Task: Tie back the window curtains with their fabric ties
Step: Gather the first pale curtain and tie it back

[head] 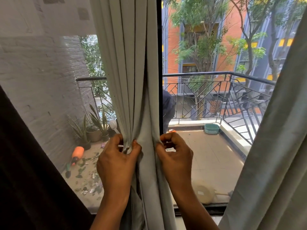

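A pale grey-green curtain (131, 67) hangs bunched in front of the window's dark centre post. My left hand (116, 161) grips the folds on the curtain's left side at about sill height. My right hand (176, 156) pinches the curtain's right edge, level with the left hand. Between the two hands the fabric is drawn into a narrow bundle. A second pale curtain (272, 146) hangs at the right edge of the view. No separate fabric tie shows in this view.
A dark brown curtain (28, 171) covers the lower left. Through the glass lies a tiled balcony with potted plants (93, 128), an orange spray bottle (77, 153), a teal basin (211, 128) and a black metal railing (216, 97).
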